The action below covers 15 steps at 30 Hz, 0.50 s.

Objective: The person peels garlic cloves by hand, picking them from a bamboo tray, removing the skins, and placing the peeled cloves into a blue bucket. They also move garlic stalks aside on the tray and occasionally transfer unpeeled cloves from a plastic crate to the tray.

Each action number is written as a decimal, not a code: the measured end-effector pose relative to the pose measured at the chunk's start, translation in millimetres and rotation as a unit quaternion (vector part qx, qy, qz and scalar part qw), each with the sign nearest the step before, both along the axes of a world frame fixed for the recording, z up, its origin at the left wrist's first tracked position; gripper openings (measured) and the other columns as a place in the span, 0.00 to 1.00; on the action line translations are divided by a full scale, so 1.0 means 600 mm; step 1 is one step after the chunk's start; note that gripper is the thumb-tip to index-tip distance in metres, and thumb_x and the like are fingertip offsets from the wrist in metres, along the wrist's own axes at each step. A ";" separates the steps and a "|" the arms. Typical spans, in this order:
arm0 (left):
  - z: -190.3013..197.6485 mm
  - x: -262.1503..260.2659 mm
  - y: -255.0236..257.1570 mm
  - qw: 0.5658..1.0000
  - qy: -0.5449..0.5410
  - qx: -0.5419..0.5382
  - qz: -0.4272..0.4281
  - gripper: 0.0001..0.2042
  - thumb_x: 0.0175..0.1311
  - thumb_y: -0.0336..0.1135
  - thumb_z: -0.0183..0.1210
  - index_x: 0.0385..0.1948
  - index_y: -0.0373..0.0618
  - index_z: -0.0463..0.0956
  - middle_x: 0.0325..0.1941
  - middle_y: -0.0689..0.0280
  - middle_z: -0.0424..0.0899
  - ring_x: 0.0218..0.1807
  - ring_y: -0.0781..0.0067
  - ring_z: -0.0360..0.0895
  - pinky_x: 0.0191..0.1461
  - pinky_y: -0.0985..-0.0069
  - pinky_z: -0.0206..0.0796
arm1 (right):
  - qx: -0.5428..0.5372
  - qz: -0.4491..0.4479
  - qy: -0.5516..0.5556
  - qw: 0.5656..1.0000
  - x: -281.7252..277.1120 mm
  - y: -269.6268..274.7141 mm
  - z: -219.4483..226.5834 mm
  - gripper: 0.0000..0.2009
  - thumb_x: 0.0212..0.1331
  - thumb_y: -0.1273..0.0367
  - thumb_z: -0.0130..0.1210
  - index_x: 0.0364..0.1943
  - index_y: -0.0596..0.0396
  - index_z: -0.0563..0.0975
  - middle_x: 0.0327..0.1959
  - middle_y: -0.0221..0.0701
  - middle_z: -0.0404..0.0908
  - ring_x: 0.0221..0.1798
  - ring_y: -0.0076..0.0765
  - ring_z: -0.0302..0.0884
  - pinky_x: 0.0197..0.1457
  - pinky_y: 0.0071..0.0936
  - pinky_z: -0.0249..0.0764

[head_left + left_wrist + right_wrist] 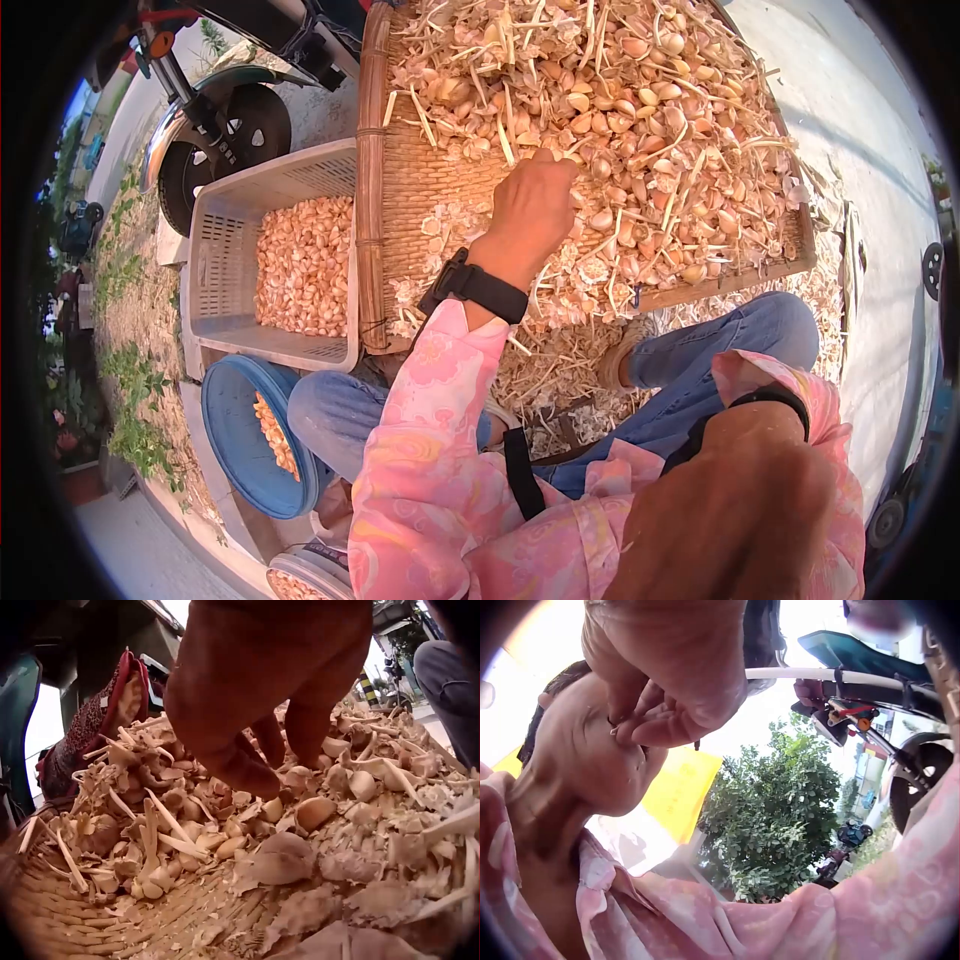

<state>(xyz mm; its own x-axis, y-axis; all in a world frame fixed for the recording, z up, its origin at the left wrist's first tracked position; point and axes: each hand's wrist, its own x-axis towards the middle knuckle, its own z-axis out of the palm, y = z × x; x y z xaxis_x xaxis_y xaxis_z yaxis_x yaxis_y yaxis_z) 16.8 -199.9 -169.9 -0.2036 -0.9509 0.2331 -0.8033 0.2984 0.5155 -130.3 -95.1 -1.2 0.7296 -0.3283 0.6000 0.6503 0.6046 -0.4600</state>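
Note:
My left hand (533,208) reaches down onto a heap of loose garlic cloves (640,110) on a woven tray (425,185). In the left wrist view its fingers (255,776) point downward, the tips right at the cloves and slightly apart. A larger clove in its skin (281,859) lies just in front of them. My right hand (671,667) is raised to the lower face, its fingers bent in with the tips together. A tiny pale bit shows by those fingertips; I cannot tell whether it is held.
Left of the tray stands a plastic crate (222,270) of cloves. Below it, a blue bucket (235,430) holds some peeled-looking cloves, with another tub (335,570) beneath. Dry skins and stalks (560,375) cover the ground between the knees. A vehicle's wheel (225,140) is at upper left.

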 end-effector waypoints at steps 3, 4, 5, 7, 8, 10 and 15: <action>-0.049 -0.033 -0.029 0.997 -0.067 0.003 -0.050 0.06 0.49 0.24 0.54 0.29 0.36 0.73 0.31 0.49 0.75 0.36 0.47 0.74 0.37 0.61 0.67 | 0.031 0.001 -0.034 0.999 0.012 0.016 0.000 0.10 0.50 0.80 0.58 0.38 0.67 0.76 0.27 0.44 0.77 0.21 0.39 0.75 0.19 0.26 0.70; -0.063 -0.035 -0.031 0.996 -0.074 0.002 -0.049 0.05 0.48 0.24 0.54 0.29 0.36 0.73 0.32 0.48 0.75 0.36 0.46 0.74 0.37 0.61 0.67 | -0.003 0.130 -0.097 0.987 0.027 -0.015 -0.013 0.10 0.51 0.79 0.58 0.39 0.64 0.77 0.27 0.44 0.77 0.22 0.39 0.75 0.19 0.26 0.71; -0.070 -0.035 -0.031 0.996 -0.082 0.002 -0.048 0.05 0.48 0.23 0.54 0.28 0.36 0.73 0.32 0.48 0.75 0.36 0.46 0.74 0.37 0.61 0.67 | -0.003 0.131 -0.079 0.988 0.026 -0.016 -0.010 0.10 0.53 0.78 0.56 0.41 0.62 0.76 0.27 0.43 0.78 0.22 0.40 0.75 0.20 0.26 0.71; -0.052 -0.018 -0.020 0.997 -0.064 0.046 -0.018 0.06 0.48 0.23 0.55 0.29 0.36 0.73 0.31 0.51 0.77 0.35 0.51 0.76 0.36 0.64 0.68 | 0.031 0.007 0.041 0.999 -0.002 0.015 0.016 0.12 0.58 0.76 0.51 0.46 0.56 0.75 0.28 0.40 0.79 0.22 0.42 0.76 0.21 0.26 0.72; -0.037 -0.005 -0.016 0.996 -0.055 0.064 -0.001 0.06 0.49 0.23 0.56 0.30 0.37 0.74 0.30 0.52 0.78 0.35 0.54 0.77 0.36 0.65 0.68 | 0.037 -0.054 0.093 0.993 -0.010 0.021 0.020 0.11 0.60 0.75 0.50 0.46 0.56 0.75 0.28 0.38 0.79 0.23 0.40 0.76 0.22 0.26 0.72; -0.014 0.028 0.001 0.956 0.210 0.186 0.090 0.09 0.54 0.25 0.57 0.37 0.36 0.74 0.30 0.60 0.80 0.34 0.67 0.78 0.35 0.73 0.70 | 0.024 -0.106 0.160 0.981 -0.016 0.017 0.012 0.09 0.61 0.73 0.49 0.44 0.57 0.74 0.29 0.36 0.78 0.26 0.36 0.75 0.26 0.25 0.72; 0.083 0.138 0.141 0.631 0.732 0.242 0.090 0.14 0.62 0.29 0.53 0.48 0.34 0.68 0.37 0.60 0.78 0.35 0.75 0.77 0.38 0.86 0.73 | -0.013 -0.039 0.308 0.950 0.033 -0.075 -0.094 0.10 0.59 0.68 0.54 0.37 0.62 0.74 0.31 0.30 0.77 0.33 0.20 0.74 0.35 0.19 0.70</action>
<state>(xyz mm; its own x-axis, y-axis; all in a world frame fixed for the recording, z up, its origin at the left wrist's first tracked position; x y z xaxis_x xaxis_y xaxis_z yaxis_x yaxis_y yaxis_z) 99.8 -115.2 -119.8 0.0150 -0.9600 -0.2797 0.6399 -0.2057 0.7404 -110.6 -140.4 -57.6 0.9187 -0.3878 0.0747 0.2952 0.5488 -0.7821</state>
